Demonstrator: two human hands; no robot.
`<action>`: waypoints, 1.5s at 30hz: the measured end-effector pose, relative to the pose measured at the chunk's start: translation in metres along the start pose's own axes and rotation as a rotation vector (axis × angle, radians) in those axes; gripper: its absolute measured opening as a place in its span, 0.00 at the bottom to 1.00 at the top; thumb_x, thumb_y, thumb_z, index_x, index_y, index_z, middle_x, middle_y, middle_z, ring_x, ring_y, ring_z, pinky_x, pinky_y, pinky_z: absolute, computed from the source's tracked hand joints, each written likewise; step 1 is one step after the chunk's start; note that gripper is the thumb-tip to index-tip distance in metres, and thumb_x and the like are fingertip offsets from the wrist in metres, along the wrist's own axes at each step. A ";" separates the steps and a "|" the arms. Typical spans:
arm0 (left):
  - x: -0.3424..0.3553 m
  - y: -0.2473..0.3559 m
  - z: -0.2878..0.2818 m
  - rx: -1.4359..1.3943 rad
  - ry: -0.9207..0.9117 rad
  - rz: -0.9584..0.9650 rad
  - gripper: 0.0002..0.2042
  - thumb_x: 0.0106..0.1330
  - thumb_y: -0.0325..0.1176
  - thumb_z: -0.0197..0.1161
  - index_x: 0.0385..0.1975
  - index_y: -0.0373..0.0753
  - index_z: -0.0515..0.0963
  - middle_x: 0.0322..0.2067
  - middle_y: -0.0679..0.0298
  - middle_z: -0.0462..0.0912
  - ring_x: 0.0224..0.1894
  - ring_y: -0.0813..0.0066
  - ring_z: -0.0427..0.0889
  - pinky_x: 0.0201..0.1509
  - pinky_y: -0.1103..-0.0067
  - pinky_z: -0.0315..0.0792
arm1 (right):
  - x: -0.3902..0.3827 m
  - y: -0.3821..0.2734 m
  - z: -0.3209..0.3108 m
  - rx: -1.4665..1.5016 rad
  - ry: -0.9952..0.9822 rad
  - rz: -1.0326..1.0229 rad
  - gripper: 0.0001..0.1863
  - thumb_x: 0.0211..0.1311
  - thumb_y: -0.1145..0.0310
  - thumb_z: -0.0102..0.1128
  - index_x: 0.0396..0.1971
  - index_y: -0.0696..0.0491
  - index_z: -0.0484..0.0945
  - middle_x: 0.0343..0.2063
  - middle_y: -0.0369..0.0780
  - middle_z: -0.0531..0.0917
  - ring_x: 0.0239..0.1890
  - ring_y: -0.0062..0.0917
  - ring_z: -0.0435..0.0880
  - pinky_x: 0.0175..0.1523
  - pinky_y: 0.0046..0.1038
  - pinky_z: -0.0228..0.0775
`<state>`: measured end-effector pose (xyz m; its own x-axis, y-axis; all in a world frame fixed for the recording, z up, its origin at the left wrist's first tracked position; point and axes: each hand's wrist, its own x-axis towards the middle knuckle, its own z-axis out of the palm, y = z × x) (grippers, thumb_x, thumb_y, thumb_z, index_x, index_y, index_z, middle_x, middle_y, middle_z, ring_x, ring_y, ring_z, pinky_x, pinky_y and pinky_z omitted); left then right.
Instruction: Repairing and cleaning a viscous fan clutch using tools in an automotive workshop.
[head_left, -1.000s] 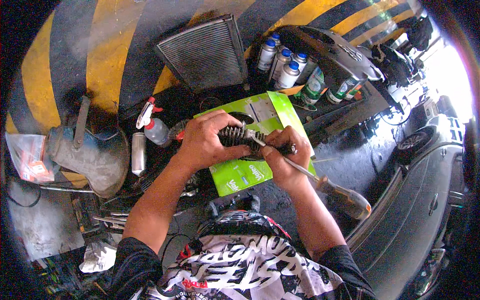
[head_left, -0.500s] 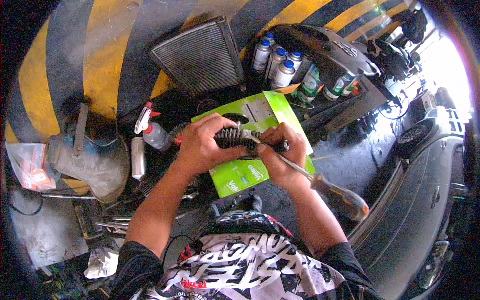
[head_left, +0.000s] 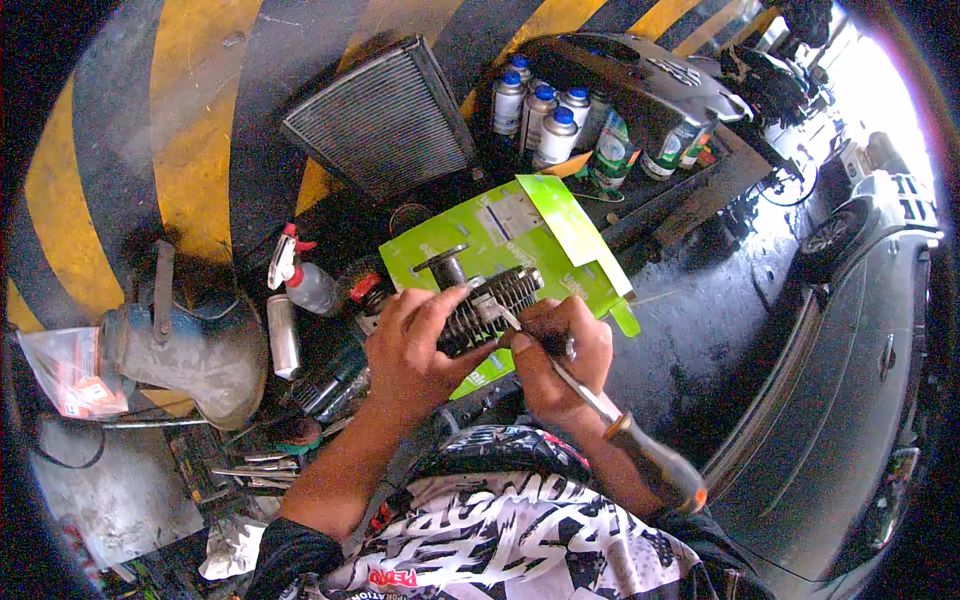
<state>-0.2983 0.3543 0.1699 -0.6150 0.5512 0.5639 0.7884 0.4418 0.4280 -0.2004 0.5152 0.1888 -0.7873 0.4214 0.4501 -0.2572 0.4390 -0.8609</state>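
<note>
Both of the worker's arms reach in from the near side, the left forearm [head_left: 350,450] slanting toward the far right and the right forearm [head_left: 608,450] toward the far left, so the two close in on each other ahead of the chest. The left hand [head_left: 412,345] is curved into a firm hold, back upward, its fingers bent on the far side and its thumb stretched rightward on the near side. Just beside it the right hand [head_left: 568,355] is curled tighter, thumb pressed in toward the bent index finger, knuckles turned far and right.
</note>
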 end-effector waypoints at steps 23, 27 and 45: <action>0.003 0.005 0.004 0.021 0.034 0.036 0.29 0.48 0.50 0.80 0.48 0.42 0.81 0.36 0.61 0.80 0.39 0.59 0.81 0.42 0.66 0.78 | -0.007 0.003 0.004 -0.188 0.091 -0.020 0.10 0.54 0.77 0.65 0.27 0.57 0.71 0.22 0.46 0.84 0.23 0.32 0.86 0.31 0.29 0.76; 0.001 0.006 0.005 0.028 0.058 0.050 0.29 0.48 0.50 0.80 0.48 0.42 0.81 0.37 0.61 0.80 0.39 0.59 0.81 0.43 0.66 0.78 | -0.006 0.001 0.002 -0.105 0.090 -0.083 0.10 0.51 0.76 0.67 0.26 0.57 0.71 0.22 0.45 0.85 0.22 0.32 0.85 0.29 0.30 0.74; 0.004 0.002 0.004 -0.003 0.043 0.006 0.30 0.44 0.45 0.82 0.48 0.41 0.81 0.37 0.61 0.80 0.40 0.59 0.81 0.45 0.66 0.77 | 0.004 -0.038 -0.015 -0.179 0.043 0.100 0.07 0.53 0.73 0.67 0.27 0.57 0.76 0.22 0.45 0.84 0.25 0.31 0.86 0.34 0.31 0.76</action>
<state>-0.2993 0.3598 0.1703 -0.6089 0.5234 0.5961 0.7924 0.4365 0.4261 -0.1859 0.5119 0.2271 -0.7786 0.5017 0.3770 -0.0720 0.5253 -0.8479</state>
